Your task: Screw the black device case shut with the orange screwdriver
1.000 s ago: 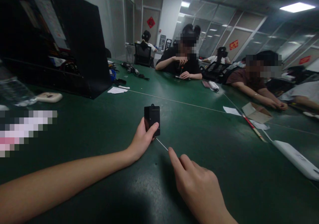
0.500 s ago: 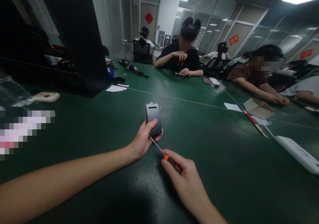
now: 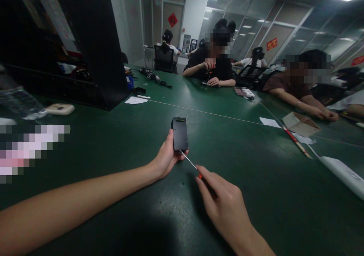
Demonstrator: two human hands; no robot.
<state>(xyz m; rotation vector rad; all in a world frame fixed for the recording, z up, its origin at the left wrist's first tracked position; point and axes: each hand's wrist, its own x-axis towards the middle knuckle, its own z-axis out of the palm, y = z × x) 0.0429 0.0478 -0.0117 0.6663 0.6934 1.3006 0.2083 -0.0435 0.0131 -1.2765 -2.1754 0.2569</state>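
In front of the black box-shaped case [image 3: 180, 135] cupped by the left hand [image 3: 166, 153], fingers curled, the right hand [image 3: 223, 199], knuckles up, pinches an orange-and-silver screwdriver [image 3: 188, 160].

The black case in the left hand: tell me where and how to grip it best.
Probably by its long sides near the lower end, coming from the left, as the left hand does. The black case is narrow and oblong, so its sides suit a thumb-and-finger hold, and the screwdriver in the right hand slants in from the lower right, crowding that side.
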